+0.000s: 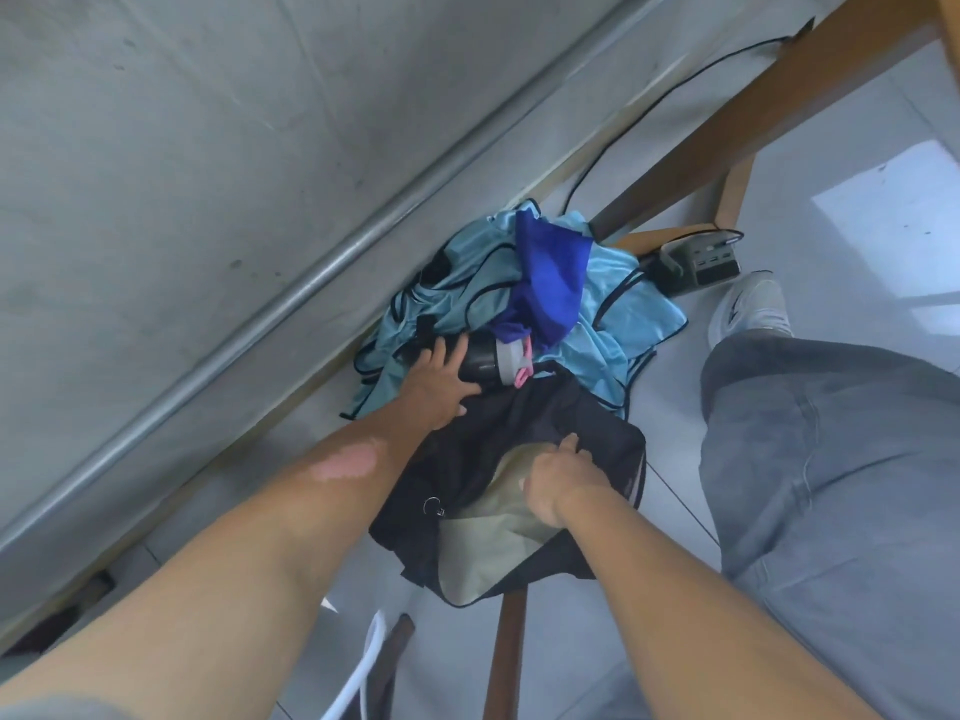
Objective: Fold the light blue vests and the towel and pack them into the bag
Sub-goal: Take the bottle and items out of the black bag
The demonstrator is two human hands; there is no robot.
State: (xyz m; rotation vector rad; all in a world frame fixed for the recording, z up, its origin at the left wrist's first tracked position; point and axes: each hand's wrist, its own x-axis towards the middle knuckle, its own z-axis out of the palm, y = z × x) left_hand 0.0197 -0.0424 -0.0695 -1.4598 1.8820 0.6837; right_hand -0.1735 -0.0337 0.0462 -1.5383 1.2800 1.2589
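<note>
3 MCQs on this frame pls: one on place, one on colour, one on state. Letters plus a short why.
1. Where does the pile of light blue vests lie?
A. on the floor beside the bag
B. inside the bag
C. on a tabletop

2. What colour is the cloth on top of the vests?
A. red
B. deep blue
C. white

3. What is the right hand doing?
A. hanging idle
B. holding a shoe
C. gripping the bag's opening

Key:
1 A, the vests are heaped on the floor tiles just past the black bag.
2 B, a deep blue piece lies over the pale blue fabric.
3 C, its fingers curl over the bag's edge, showing the tan lining, while the left hand rests on a dark bottle.
</note>
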